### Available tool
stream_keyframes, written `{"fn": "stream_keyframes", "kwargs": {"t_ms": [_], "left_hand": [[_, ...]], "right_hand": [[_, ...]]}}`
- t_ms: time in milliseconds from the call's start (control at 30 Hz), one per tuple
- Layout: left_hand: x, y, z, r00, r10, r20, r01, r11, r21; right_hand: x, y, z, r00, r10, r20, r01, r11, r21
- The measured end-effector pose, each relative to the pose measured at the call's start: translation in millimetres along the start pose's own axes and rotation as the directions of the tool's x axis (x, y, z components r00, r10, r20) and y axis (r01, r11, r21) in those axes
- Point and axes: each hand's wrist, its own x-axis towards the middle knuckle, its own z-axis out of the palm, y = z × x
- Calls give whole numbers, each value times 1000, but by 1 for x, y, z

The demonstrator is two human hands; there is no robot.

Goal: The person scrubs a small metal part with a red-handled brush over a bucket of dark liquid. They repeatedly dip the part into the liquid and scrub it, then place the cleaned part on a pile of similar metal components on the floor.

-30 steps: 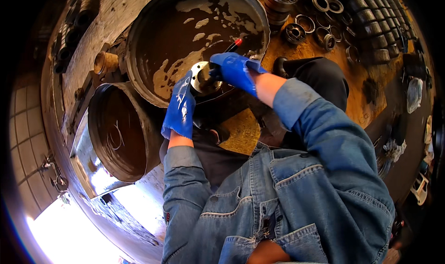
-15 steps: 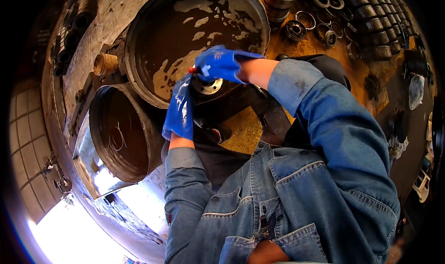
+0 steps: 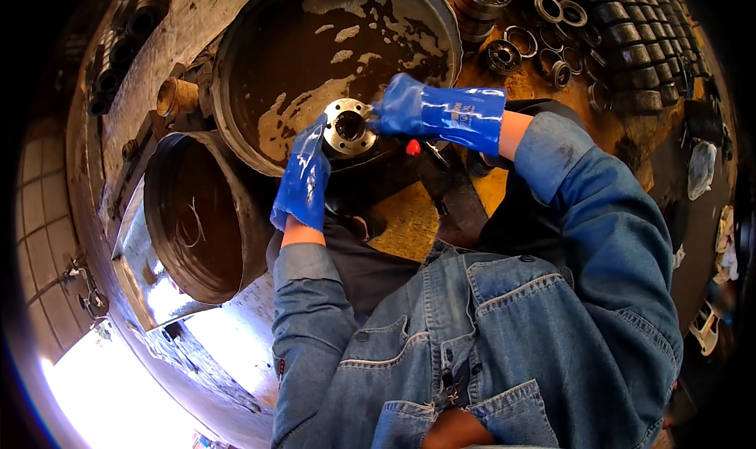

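flanged metal ring, pale and pierced by small holes around a dark central bore, is held at the near edge of a large round basin, just above the middle of the frame. the left hand, in a glossy blue glove, grasps the ring by its left side, fingers partly hidden against the rim. the right hand, gloved to match and blurred at the fingertips, is just beside the ring's right edge, its fingers curled around a red-ended tool whose far end cannot be made out. brown liquid with pale patches of foam lies in the basin. at left of center, a tilted drum holds a thin curved strand; a rusty cylinder sits above it. loose rings and rows of dark cylinders fill the upper right. a denim jacket with rolled cuffs covers the lower middle of the frame.
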Motion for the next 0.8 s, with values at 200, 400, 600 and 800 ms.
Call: {"fn": "stream_keyframes", "kwargs": {"t_ms": [200, 400, 600, 800], "left_hand": [[-2, 0, 3, 1000, -8, 13, 8, 1000, 30], [-4, -3, -4, 1000, -25, 3, 25, 997, 72], [-6, 0, -6, 1000, -23, 0, 23, 994, 104], [-8, 0, -8, 999, -42, -4, 42, 984, 171]], "right_hand": [[25, -12, -5, 942, -134, -309, 199, 962, 189], [28, -22, -12, 919, 299, -255, -113, 822, 558], [9, -14, -27, 861, 495, 114, -329, 373, 868], [-22, 10, 2, 708, 703, 70, -324, 236, 916]]}}
